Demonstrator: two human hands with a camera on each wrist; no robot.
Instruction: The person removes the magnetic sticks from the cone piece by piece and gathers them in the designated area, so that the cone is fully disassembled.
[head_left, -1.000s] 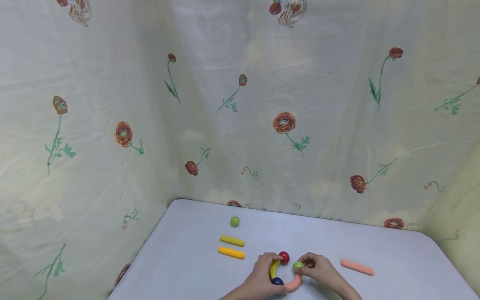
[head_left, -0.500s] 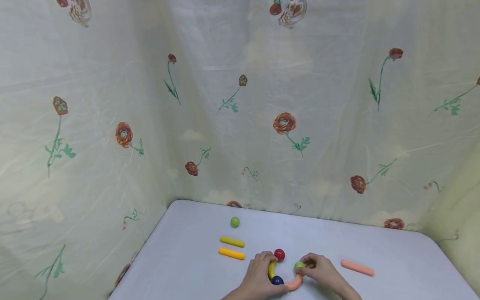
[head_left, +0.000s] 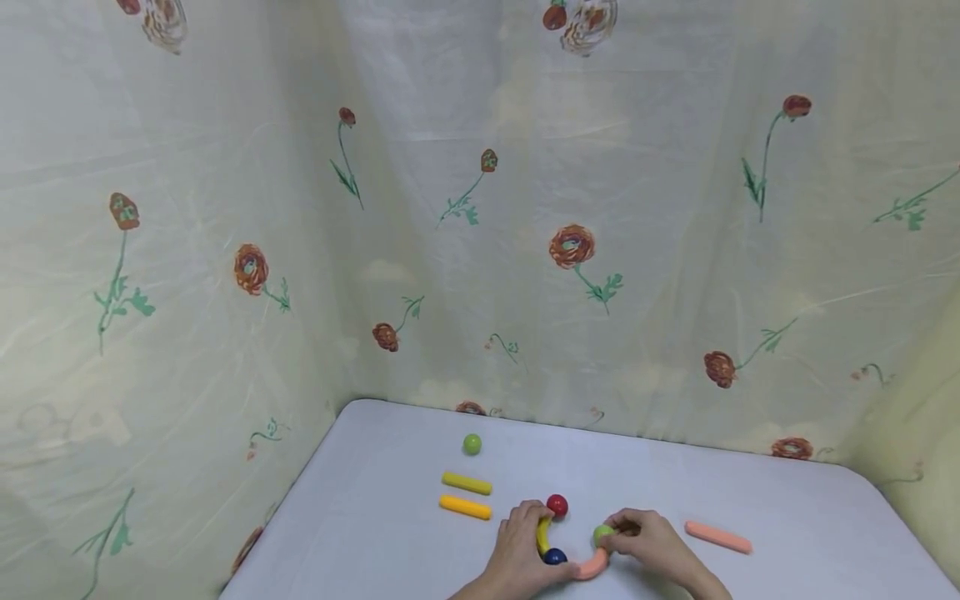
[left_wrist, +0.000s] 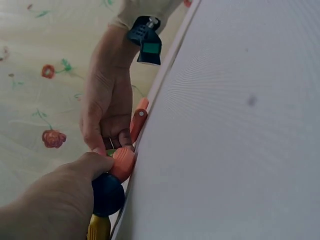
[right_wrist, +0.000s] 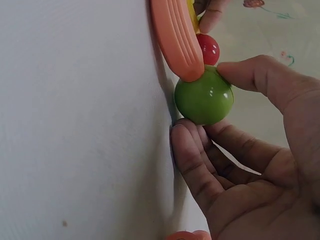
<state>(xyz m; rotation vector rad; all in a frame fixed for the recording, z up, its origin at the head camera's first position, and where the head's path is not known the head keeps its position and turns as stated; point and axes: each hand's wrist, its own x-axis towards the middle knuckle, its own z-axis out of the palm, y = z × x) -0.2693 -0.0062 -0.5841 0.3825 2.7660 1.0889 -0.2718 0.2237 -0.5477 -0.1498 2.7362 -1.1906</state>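
Note:
A chain of smooth toy rods and balls curves between the hands in the head view. My left hand [head_left: 513,550] holds its left part, fingers along the yellow curved rod [head_left: 542,536] and thumb on the orange curved rod [head_left: 592,567]. The blue ball [head_left: 555,557] sits between those two rods. Close by the left fingertips, at the yellow rod's far end, is a red ball [head_left: 557,505]. My right hand [head_left: 651,543] pinches a green ball [right_wrist: 204,96] between thumb and fingers. In the right wrist view that ball touches the orange rod's tip.
Farther back on the white table [head_left: 360,508] lie a loose green ball [head_left: 472,444], a yellow straight rod [head_left: 467,483] and an orange-yellow one [head_left: 465,507]. Right of the right hand lies a salmon straight rod [head_left: 717,537]. Flowered curtains [head_left: 450,275] hang around the table.
The red ball has shifted left and slightly back, with the yellow rod's far end. The right hand and its green ball have edged slightly right, so the chain's gap is wider.

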